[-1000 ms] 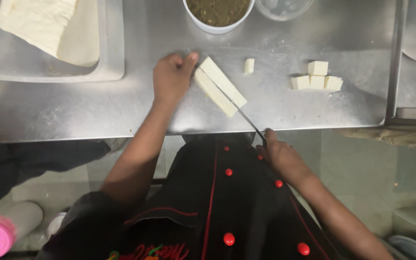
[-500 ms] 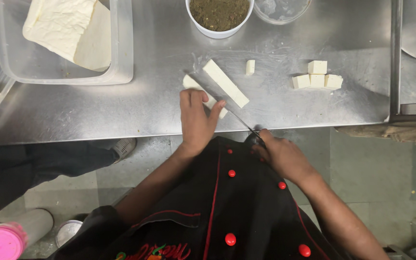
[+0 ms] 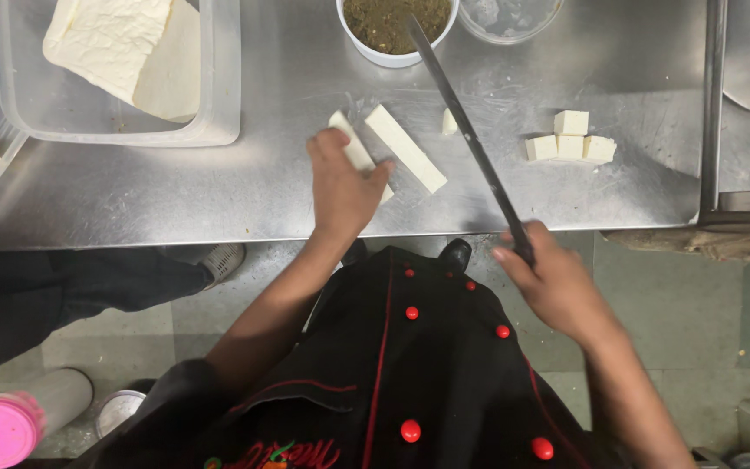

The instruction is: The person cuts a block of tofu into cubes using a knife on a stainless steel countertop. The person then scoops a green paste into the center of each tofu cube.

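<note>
Two white cheese sticks (image 3: 405, 148) lie side by side just above the middle of the frame on the steel worktop (image 3: 219, 191), their long axes running from upper left down to lower right. The left hand (image 3: 342, 187) lies on the left-hand stick, fingers curled over its lower end, and is the nearer hand. The right hand (image 3: 553, 287), off the worktop's near edge at lower right, is closed around the handle of a long knife (image 3: 466, 135); the blade slants up-left, raised above the sticks' right side toward the bowl of brown-green filling (image 3: 397, 22). A small white piece (image 3: 450, 122) sits beside the blade. Cut cubes (image 3: 570, 139) cluster well apart at right. A clear tub (image 3: 219, 87) with a large cheese block (image 3: 110, 39) stands upper left.
</note>
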